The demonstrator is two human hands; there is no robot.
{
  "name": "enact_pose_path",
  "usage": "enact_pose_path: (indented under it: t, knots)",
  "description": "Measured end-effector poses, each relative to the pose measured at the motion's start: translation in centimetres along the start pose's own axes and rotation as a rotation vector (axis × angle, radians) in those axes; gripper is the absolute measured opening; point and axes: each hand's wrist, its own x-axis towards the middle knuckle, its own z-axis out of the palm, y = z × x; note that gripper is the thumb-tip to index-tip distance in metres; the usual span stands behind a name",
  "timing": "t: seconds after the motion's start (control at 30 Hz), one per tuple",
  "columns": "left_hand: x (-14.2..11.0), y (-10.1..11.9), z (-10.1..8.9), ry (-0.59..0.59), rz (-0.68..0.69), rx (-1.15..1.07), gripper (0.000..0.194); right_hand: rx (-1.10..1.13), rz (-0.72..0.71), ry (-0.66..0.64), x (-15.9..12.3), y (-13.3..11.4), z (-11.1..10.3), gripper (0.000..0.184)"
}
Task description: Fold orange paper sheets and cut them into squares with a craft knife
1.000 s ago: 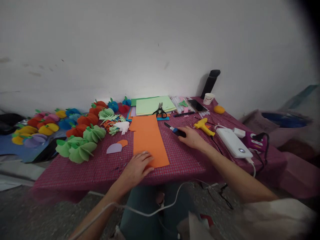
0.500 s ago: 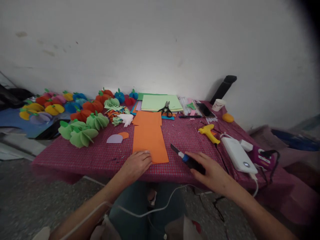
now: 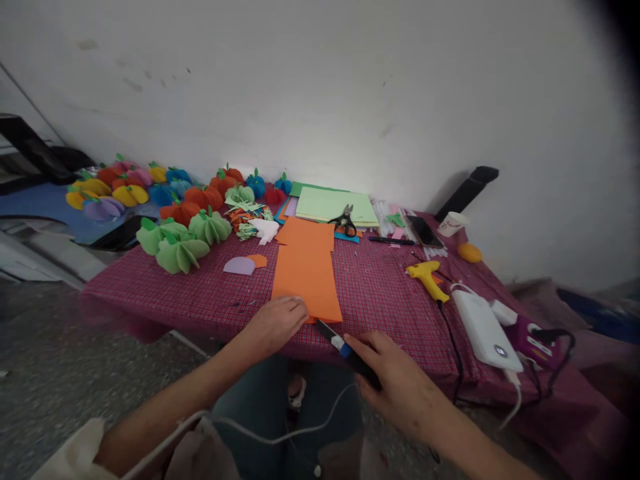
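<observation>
My left hand (image 3: 274,325) lies flat on the near left corner of a long orange paper sheet (image 3: 309,273) on the red checked tablecloth (image 3: 380,293), fingers spread. Near the table's front edge, my right hand (image 3: 395,379) is closed round a black and blue utility knife (image 3: 345,350). Its blade tip points at the near right corner of the orange sheet. A small purple and orange paper cut-out (image 3: 244,265) lies left of the sheet.
Paper pumpkins (image 3: 180,243) in several colours crowd the left. Green paper stack (image 3: 335,205) with black scissors (image 3: 345,221) at the back. Yellow glue gun (image 3: 427,277), white power bank (image 3: 483,328), phone (image 3: 425,231), cup (image 3: 453,223) and dark bottle (image 3: 467,190) on the right.
My right hand has carried the knife from the table's middle back toward me and left, to the orange sheet's near corner. The left hand stays on the sheet. The view has shifted.
</observation>
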Motion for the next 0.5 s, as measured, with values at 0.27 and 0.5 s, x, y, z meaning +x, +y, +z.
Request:
enact_pose_path:
  t: [0.27, 0.5]
  knots:
    - [-0.1, 0.5, -1.0, -0.044, -0.043, -0.030, 0.023, -0.060, 0.062, 0.050, 0.8, 0.6, 0.5, 0.055]
    - [3.1, 0.8, -2.2, -0.047, -0.042, -0.090, 0.041, -0.086, 0.101, 0.059, 0.3, 1.4, 1.1, 0.054]
